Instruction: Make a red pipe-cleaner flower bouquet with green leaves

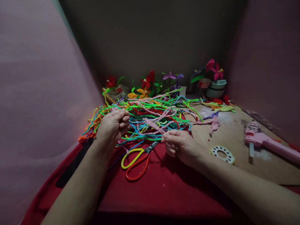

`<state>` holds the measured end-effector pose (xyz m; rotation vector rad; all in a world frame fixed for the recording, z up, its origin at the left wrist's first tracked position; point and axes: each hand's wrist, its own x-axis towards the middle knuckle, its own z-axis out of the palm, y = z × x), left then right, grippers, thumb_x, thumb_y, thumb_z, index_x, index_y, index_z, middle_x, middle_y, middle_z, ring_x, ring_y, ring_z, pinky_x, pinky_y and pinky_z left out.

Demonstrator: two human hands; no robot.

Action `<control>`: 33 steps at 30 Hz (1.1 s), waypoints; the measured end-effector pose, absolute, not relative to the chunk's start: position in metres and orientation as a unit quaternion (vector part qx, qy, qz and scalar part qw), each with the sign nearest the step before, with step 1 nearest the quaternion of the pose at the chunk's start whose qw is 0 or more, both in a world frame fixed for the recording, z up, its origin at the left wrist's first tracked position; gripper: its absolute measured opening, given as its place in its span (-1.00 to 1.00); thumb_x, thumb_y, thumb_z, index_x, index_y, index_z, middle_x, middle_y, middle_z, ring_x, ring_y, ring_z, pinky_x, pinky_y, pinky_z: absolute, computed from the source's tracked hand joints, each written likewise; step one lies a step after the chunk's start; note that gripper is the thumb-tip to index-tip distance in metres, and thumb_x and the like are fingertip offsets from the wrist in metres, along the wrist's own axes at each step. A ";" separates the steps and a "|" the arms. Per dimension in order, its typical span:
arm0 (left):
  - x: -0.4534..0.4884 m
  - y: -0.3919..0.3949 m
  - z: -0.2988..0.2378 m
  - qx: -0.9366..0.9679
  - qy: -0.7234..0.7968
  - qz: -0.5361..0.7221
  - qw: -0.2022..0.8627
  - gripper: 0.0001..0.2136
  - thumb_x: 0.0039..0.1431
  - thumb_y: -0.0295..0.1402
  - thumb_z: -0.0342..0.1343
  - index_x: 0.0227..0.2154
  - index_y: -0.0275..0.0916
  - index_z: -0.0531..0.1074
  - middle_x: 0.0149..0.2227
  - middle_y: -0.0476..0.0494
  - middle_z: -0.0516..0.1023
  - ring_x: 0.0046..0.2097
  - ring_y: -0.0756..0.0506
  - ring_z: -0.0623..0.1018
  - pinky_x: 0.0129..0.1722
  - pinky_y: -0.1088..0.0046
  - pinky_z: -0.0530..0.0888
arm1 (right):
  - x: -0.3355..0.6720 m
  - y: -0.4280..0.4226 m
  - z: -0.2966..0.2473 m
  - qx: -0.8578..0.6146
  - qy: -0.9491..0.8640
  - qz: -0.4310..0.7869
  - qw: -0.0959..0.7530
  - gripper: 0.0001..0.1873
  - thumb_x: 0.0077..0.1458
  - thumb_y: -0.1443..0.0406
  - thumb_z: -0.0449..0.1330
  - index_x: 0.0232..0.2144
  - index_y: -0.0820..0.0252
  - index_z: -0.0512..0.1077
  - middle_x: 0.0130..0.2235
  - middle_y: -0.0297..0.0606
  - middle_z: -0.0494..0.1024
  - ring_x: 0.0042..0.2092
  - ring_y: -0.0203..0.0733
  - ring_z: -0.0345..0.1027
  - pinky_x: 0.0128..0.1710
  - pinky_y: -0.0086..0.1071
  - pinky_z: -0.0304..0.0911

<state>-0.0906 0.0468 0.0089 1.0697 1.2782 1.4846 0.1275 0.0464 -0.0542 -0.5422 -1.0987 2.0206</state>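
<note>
A pale pink pipe cleaner (153, 124) is pinched between the thumb and fingers of my right hand (180, 145). It slants up and left from my fingertips, in front of the pile. My left hand (113, 126) is closed at the pile's left side, its fingers curled; whatever it may hold is hidden. Behind both hands spreads a tangled heap of coloured pipe cleaners (150, 109). Scissors (147, 151) with one yellow and one red handle lie between my forearms, blades partly under my right hand and the pile.
On the right, a brown board (234, 125) bears a pink glue gun (264, 139), a white disc with holes (222, 154) and loose pipe cleaner pieces. Fuzzy flowers (147, 79) and a lidded jar (216, 89) stand behind. A black strip (75, 164) lies left on the red cloth (164, 197).
</note>
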 end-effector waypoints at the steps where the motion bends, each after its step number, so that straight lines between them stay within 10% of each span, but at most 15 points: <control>1: -0.091 0.047 0.007 0.413 0.516 0.601 0.449 -0.89 -0.08 -0.38 0.15 -0.56 -0.30 0.34 -0.69 0.13 0.19 -0.72 0.19 0.09 -0.72 0.68 0.06 | 0.127 0.047 -0.055 -0.209 -0.426 0.789 0.390 -0.81 -0.09 0.26 0.23 -0.59 0.28 0.37 -0.73 -0.52 0.13 -0.71 -0.49 -0.06 -0.71 -0.49 -0.16; 7: -0.066 0.030 -0.006 0.494 0.511 0.390 0.586 -0.81 -0.10 -0.39 0.23 -0.37 -0.38 0.49 -0.58 -0.04 0.41 -0.62 0.14 0.28 -0.66 0.65 0.13 | 0.126 0.046 -0.053 -0.197 -0.422 0.782 0.414 -0.83 -0.05 0.28 0.21 -0.55 0.29 0.41 -0.71 -0.50 0.14 -0.70 -0.48 -0.04 -0.70 -0.49 -0.09; 12: -0.027 0.024 -0.022 0.418 0.416 0.451 0.670 -0.73 -0.21 -0.41 0.30 -0.33 -0.28 0.50 -0.50 -0.01 0.43 -0.57 0.14 0.30 -0.61 0.63 0.17 | 0.124 0.044 -0.059 -0.199 -0.455 0.771 0.398 -0.78 -0.03 0.25 0.20 -0.60 0.25 0.34 -0.70 -0.49 0.18 -0.69 -0.45 0.02 -0.69 -0.49 -0.05; 22: -0.010 0.018 -0.024 0.434 0.500 0.571 0.486 -0.84 -0.14 -0.36 0.25 -0.61 -0.32 0.41 -0.68 0.07 0.34 -0.66 0.13 0.23 -0.67 0.59 0.13 | 0.123 0.031 -0.051 -0.300 -0.600 0.642 0.371 -0.68 0.05 0.19 0.10 -0.66 0.22 0.27 -0.71 -0.47 0.17 -0.64 -0.42 -0.01 -0.63 -0.47 -0.11; 33: -0.019 0.021 -0.020 0.347 0.386 0.559 0.647 -0.85 -0.09 -0.34 0.24 -0.48 -0.30 0.41 -0.63 0.11 0.27 -0.62 0.14 0.25 -0.61 0.65 0.26 | 0.122 0.027 -0.045 -0.295 -0.612 0.639 0.362 -0.62 0.02 0.10 0.13 -0.67 0.23 0.25 -0.69 -0.48 0.14 -0.62 -0.43 -0.04 -0.60 -0.45 -0.12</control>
